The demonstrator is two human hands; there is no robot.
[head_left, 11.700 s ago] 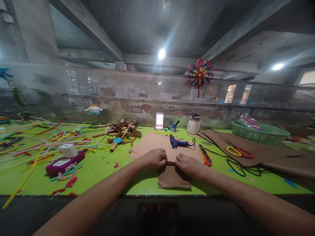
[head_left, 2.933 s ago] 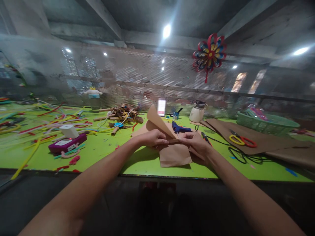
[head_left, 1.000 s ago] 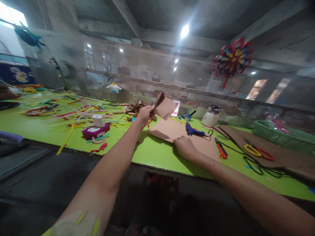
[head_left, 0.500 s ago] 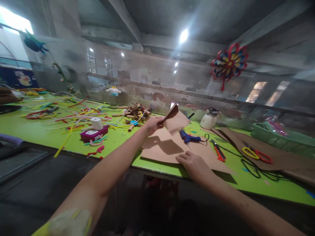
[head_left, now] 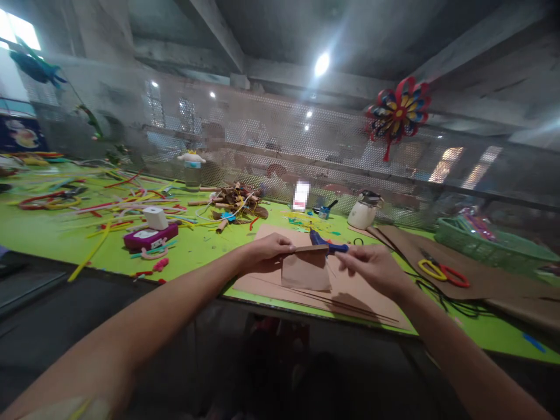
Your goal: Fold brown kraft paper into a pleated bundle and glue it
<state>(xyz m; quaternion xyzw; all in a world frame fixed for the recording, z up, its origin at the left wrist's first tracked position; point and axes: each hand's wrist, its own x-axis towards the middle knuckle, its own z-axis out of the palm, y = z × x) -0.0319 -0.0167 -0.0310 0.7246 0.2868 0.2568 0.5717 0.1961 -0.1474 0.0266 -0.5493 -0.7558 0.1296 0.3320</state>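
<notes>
While the left hand [head_left: 268,252] pinches the top edge of the small brown paper piece [head_left: 305,269] above the larger sheet [head_left: 350,294] on the bench [head_left: 192,256], the right hand [head_left: 371,268], fingers loosely open just beside it, should grip the opposite corner squarely

Two hands [head_left: 266,252], one glue gun [head_left: 326,244], one basket [head_left: 494,248].

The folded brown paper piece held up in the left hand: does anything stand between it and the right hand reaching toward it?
Nothing visible does. The left hand pinches the folded brown paper piece at its top edge; the right hand is close to its right end, with only air between. The blue glue gun lies behind, on the table.
</notes>
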